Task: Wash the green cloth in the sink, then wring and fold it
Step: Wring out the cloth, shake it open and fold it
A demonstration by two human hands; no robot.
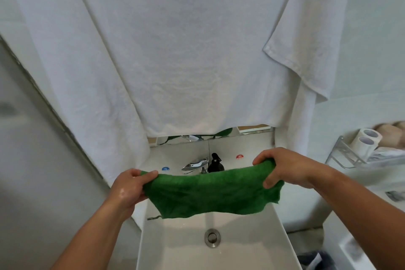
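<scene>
The green cloth [210,193] hangs spread out above the white sink [252,245], held up by its top edge. My left hand [129,186] pinches the cloth's upper left corner, and my right hand [282,166] grips the upper right corner. The lower edge droops over the basin, with a small loop tag dangling at the bottom left. The chrome faucet [195,164] sits behind the cloth, and no water stream shows. The sink's metal drain [212,237] lies below the cloth.
A large white towel [175,50] hangs over the mirror above the sink. A black pump bottle [215,163] stands beside the faucet. At the right, a wire wall shelf [346,158] holds two toilet paper rolls [366,140]. A grey wall stands at the left.
</scene>
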